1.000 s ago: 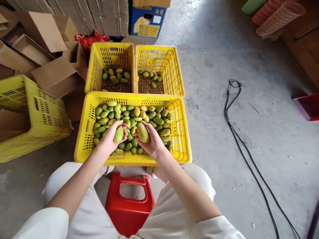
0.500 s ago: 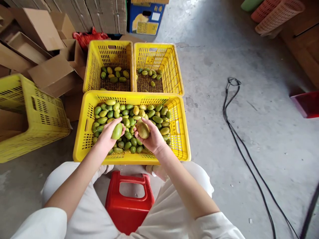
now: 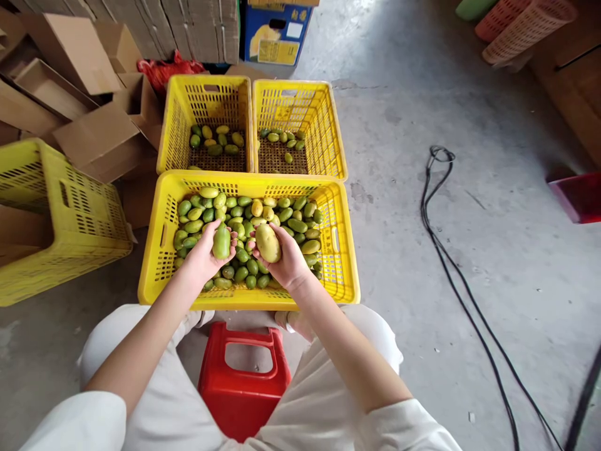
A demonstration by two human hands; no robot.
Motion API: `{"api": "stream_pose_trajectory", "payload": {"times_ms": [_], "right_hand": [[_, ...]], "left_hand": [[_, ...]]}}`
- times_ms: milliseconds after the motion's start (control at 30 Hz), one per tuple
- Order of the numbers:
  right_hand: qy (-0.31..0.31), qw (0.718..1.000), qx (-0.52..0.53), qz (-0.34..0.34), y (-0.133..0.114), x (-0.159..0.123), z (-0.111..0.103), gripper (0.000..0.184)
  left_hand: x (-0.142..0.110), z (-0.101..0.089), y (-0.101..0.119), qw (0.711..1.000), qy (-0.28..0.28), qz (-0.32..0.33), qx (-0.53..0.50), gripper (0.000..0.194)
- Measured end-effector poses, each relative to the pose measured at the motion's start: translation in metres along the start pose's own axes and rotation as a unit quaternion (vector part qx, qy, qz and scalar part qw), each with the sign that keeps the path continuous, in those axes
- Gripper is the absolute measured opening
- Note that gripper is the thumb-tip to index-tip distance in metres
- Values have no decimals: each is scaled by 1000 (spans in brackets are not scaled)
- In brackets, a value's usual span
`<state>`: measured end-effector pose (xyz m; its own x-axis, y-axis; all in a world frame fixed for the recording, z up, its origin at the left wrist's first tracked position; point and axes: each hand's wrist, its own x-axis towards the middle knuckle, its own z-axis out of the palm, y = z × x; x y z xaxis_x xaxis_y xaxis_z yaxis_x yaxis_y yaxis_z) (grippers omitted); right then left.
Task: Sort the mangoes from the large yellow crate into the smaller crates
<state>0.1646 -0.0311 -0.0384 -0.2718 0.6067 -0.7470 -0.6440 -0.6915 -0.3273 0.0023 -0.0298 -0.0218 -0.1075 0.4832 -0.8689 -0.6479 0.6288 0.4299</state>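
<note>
My left hand (image 3: pixel 203 255) is closed around a smooth green mango (image 3: pixel 221 242), which shows above the palm. In my right hand (image 3: pixel 288 258) is a paler, yellowish mango (image 3: pixel 268 243) with small dark specks. Both hands hover side by side over a large yellow crate (image 3: pixel 248 305), a short gap between them. Inside it lie many green and yellow-green mangoes (image 3: pixel 297 225), partly hidden by my hands.
Behind stand two more yellow crates, the left one (image 3: pixel 169 125) and the right one (image 3: pixel 335 131), each with some mangoes at the bottom. A tilted yellow crate (image 3: pixel 89 213) and cardboard boxes (image 3: pixel 96 134) are at left. A red stool (image 3: pixel 244 401) sits between my legs; black cable (image 3: pixel 441 247) lies right.
Both mangoes have turned in my fingers: the green one stands more upright, and the yellowish one shows a paler side. My hands stay in nearly the same place.
</note>
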Motion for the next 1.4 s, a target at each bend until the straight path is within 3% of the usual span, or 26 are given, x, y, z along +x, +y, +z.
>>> {"api": "stream_pose_trajectory", "payload": {"times_ms": [133, 233, 467, 633, 767, 900, 1167, 1267, 1400], "right_hand": [[-10, 1000, -3, -12, -1, -1, -1, 22], [-9, 1000, 3, -25, -3, -2, -2, 28], [1, 999, -7, -35, -3, 2, -8, 31], [15, 1000, 11, -19, -2, 5, -8, 25], [19, 999, -24, -37, -1, 6, -9, 33], [15, 997, -51, -48, 0, 10, -12, 33], [51, 997, -65, -4, -1, 11, -11, 28], [26, 996, -81, -19, -1, 8, -11, 31], [3, 993, -102, -58, -1, 6, -12, 27]], "left_hand": [[-4, -2, -1, 999, -26, 47, 0, 19], [0, -7, -2, 997, -34, 70, -19, 24], [5, -4, 1, 999, -5, 36, 11, 15], [1, 0, 3, 1000, 14, 17, 19, 28], [2, -2, 4, 1000, -2, 5, 26, 26], [3, -3, 2, 999, -18, 20, 28, 26], [3, -1, 3, 1000, 3, 26, 11, 20], [4, -4, 2, 1000, 1, 31, 0, 19], [6, -7, -3, 996, -18, 85, -6, 22]]}}
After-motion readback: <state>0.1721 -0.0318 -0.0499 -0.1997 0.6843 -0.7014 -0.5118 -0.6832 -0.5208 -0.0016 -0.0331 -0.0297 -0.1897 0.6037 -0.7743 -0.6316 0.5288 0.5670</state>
